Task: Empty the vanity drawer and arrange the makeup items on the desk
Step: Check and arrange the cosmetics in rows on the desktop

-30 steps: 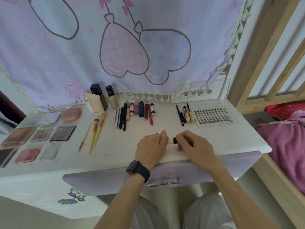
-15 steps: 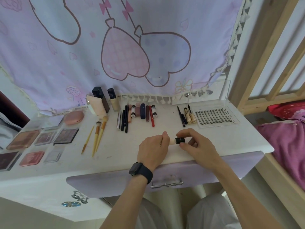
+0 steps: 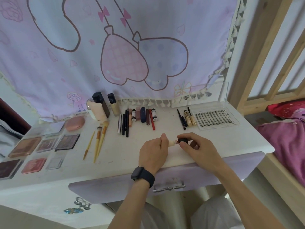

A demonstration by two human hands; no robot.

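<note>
Small cream tube (image 3: 172, 143): matte, cylindrical, lying horizontal just above the front edge of the tabletop (image 3: 125, 154), centre-right. Pinkish neck at its right end meets a glossy black cap (image 3: 183, 140); can't tell if the cap is seated.

Left hand (image 3: 153, 152): fingers (image 3: 163, 138) curled round the tube body, most of it hidden. Black watch (image 3: 142, 175) on that wrist. Right hand (image 3: 198, 149): fingers (image 3: 189, 135) and thumb pinching the cap.

Tabletop is white, painted, lightly scuffed, with a rounded edge. Lilac drawer front (image 3: 115, 187) sits below it, with a metal bow-shaped handle (image 3: 168, 187).

Laid out on top:
- left: flat rectangular palettes (image 3: 67, 142), oval pink compact (image 3: 75, 123)
- three yellow-handled brushes (image 3: 100, 139)
- back: upright foundation bottles (image 3: 100, 104)
- centre: row of pencils and slim tubes (image 3: 125, 123)
- right: clear plastic lash tray (image 3: 214, 119)

Behind hangs a lilac fabric curtain (image 3: 132, 47) with a heart-balloon print and tassel trim. On the right, a pale wood bed frame (image 3: 267, 52) and magenta bedding (image 3: 288, 138).
</note>
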